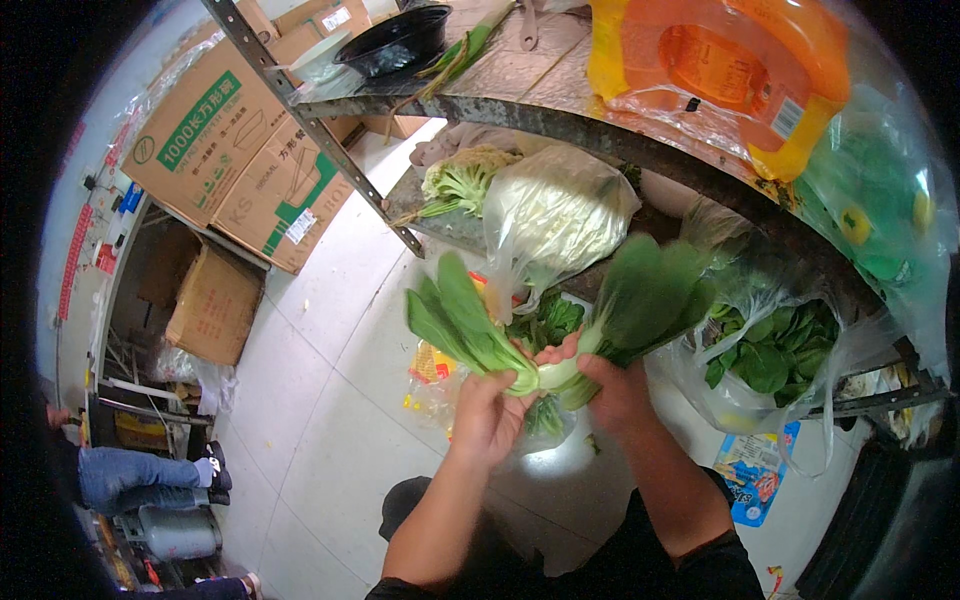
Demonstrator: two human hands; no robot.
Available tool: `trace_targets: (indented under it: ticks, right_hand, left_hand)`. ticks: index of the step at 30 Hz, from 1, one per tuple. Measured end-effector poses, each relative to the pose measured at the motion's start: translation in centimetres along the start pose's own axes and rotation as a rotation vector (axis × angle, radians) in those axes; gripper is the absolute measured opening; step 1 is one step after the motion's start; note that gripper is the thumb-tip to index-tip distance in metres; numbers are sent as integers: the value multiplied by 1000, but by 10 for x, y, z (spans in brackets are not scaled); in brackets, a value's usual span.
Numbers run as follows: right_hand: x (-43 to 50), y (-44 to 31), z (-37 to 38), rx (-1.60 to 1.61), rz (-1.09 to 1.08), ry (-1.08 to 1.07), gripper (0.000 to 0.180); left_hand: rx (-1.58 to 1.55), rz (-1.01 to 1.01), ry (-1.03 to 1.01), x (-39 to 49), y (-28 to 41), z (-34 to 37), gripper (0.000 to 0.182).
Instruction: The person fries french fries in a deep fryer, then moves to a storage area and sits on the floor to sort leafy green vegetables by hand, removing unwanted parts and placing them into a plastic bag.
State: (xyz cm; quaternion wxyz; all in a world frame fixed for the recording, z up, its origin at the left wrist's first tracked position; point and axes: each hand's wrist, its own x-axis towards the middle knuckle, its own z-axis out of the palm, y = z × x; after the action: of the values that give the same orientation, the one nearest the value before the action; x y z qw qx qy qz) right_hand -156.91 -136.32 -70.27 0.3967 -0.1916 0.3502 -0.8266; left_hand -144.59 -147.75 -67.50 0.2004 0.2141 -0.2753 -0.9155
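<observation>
My left hand point(491, 420) grips the base of one head of bok choy point(469, 319), its leaves pointing up and left. Around the pale stem of another bok choy point(645, 300) closes my right hand point(615, 382), with leaves fanning up and right, slightly blurred. The two white bases meet between my hands. Below and behind them, a plastic bag point(551, 427) with leafy greens rests low near the floor, partly hidden by my hands. To the right, a clear bag point(772, 349) of dark green leaves hangs by the shelf.
A metal shelf point(600, 120) crosses ahead; a cauliflower point(469, 180) and a bagged pale vegetable point(559, 210) sit on its lower level. An orange-yellow package point(720, 75) lies on top. Cardboard boxes point(232, 150) stand left. A person's legs point(139, 476) and a gas cylinder point(180, 532) are far left.
</observation>
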Motion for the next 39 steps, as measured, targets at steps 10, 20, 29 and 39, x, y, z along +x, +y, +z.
trace_targets:
  ticks: [10,20,29,39]
  right_hand:
    - [-2,-13,13,-606,36,85,45]
    - [-3,36,-13,-676,93,31,41]
    - [-7,-9,0,-938,-2,316,30]
    - [-5,2,14,-845,-131,103,39]
  left_hand:
    - [569,90,-114,-5,9,-5,37]
    - [241,60,114,6,-2,0,24]
    - [199,106,34,10,-6,-6,40]
    - [724,215,-19,6,-10,-10,43]
